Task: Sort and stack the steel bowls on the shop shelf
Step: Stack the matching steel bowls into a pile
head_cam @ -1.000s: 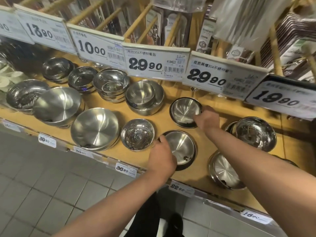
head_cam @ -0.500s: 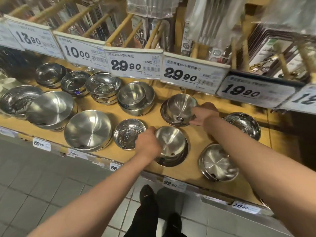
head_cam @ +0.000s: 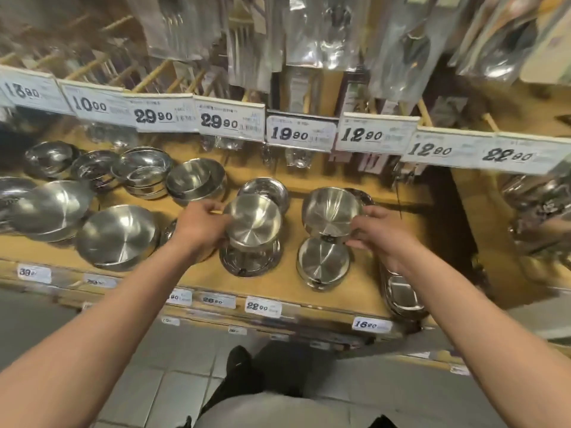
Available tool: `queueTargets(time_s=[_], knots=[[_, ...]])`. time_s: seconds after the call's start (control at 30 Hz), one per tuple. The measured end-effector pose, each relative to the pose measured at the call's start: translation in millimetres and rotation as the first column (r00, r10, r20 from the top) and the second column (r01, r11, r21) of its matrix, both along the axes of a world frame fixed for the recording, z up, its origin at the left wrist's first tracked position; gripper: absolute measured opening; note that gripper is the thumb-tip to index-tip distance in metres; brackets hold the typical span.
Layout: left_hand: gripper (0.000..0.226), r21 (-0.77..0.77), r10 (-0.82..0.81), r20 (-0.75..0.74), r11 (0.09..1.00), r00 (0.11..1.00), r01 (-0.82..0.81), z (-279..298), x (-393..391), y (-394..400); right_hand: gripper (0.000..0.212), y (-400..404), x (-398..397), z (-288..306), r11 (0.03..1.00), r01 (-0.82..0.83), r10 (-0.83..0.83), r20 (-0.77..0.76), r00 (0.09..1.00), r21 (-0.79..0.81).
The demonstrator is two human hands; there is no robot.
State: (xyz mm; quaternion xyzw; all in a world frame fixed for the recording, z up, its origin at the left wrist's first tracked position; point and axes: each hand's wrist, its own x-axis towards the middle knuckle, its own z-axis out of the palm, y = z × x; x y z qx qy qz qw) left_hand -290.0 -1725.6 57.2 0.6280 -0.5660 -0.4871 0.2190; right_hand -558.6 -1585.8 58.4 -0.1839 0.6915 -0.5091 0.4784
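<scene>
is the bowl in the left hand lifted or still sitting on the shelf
Lifted and tilted: the left hand grips the steel bowl by its rim above a dark-rimmed bowl on the shelf.

Bare shelf point(head_cam: 389, 242) lies right of the hands; hanging packets point(head_cam: 309, 32) and price tags point(head_cam: 301, 133) crowd above

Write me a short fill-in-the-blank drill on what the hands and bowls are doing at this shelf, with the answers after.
1. The left hand grips one steel bowl, and the right hand grips ____ bowl.
2. Both gripped bowls are ____ the wooden shelf, not resting on it.
3. The price tag on the shelf's front edge, below the left hand's bowl, reads ____.
4. The floor under the shelf is covered with ____.

Answers: another; lifted above; 22.90; tiles
</scene>
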Motion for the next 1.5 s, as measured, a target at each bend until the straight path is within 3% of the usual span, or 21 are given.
queueTargets(time_s=[0.2, 0.3, 0.43, 0.53, 0.63, 0.73, 1.17, 1.27, 1.4, 1.5], knots=[[0.014, -0.012, -0.014, -0.056, 1.0, 0.998, 0.014, 17, -25, 24, 0.04, 32, -8, -22, 0.997, 0.048, -0.049, 0.006, 0.999, 0.062], [0.009, -0.034, -0.022, -0.059, 0.999, 0.998, 0.02, 27, -25, 28, 0.046, 34, -4, -31, 0.995, 0.011, -0.005, -0.062, 0.998, 0.094], [0.019, -0.058, -0.024, -0.054, 0.998, 0.998, 0.021, 37, -25, 32, 0.052, 35, 8, -45, 0.988, -0.058, 0.082, -0.173, 0.981, 0.142], [0.021, -0.073, -0.031, -0.04, 0.997, 0.999, 0.028, 37, -28, 35, 0.04, 33, 15, -55, 0.984, -0.031, 0.071, -0.228, 0.971, 0.174], [0.024, -0.057, -0.036, -0.047, 0.998, 0.998, 0.033, 31, -33, 40, 0.003, 32, 21, -62, 0.982, 0.012, 0.037, -0.256, 0.966, 0.187], [0.019, 0.026, -0.043, -0.086, 0.999, 0.995, 0.046, 23, -38, 47, 0.018, 30, 20, -70, 0.982, 0.038, 0.009, -0.254, 0.967, 0.182], [0.017, 0.125, -0.082, -0.15, 0.987, 0.985, 0.101, 12, -55, 57, 0.014, 31, 23, -76, 0.982, 0.112, -0.075, -0.234, 0.969, 0.15], [0.016, 0.133, -0.082, -0.159, 0.986, 0.984, 0.103, 14, -57, 55, 0.005, 29, 23, -73, 0.983, 0.117, -0.087, -0.206, 0.975, 0.142], [0.016, 0.13, -0.1, -0.183, 0.984, 0.978, 0.125, 16, -60, 51, 0.016, 29, 26, -73, 0.981, 0.129, -0.102, -0.186, 0.977, 0.142], [0.016, 0.123, -0.124, -0.183, 0.981, 0.975, 0.148, 17, -64, 49, 0.009, 30, 30, -75, 0.982, 0.13, -0.108, -0.158, 0.982, 0.138]])
